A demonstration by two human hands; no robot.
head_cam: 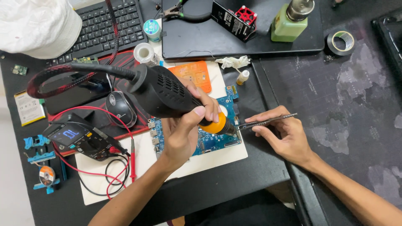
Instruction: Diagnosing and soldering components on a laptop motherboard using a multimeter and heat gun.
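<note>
Left hand (pixel 182 134) fingers wrapped tight round the black hot-air gun (pixel 167 94), held over the blue circuit board (pixel 209 140). Gun's long axis runs from about 10 o'clock (cable end) down to 4 o'clock; orange nozzle collar (pixel 215 124) and tip point toward 4 o'clock at the board's right edge. Braided red-black cable (pixel 54 75) loops off the rear toward 9 o'clock. Right hand (pixel 284 136) at 3 o'clock of the board, fingers pinching metal tweezers (pixel 268 121); tweezers lie nearly level, tips pointing toward 9 o'clock, meeting the nozzle tip at the board edge.

Around, left to right: blue clamp fixtures (pixel 39 157) at far left, multimeter (pixel 81 140) with red and black leads at 9 o'clock of the board, black mouse (pixel 120 108), solder spool (pixel 144 52), keyboard (pixel 104 25) at 11 o'clock, orange pad (pixel 194 74) at 12 o'clock just behind the gun, small dropper bottle (pixel 243 76), green pump bottle (pixel 289 21) at 1 o'clock, tape roll (pixel 341 42) at 2 o'clock. Gun body hides much of the board's upper part.

Board sits on a white mat (pixel 142 167) on a black bench (pixel 234 180); dark patterned mat (pixel 356 117) at right.
</note>
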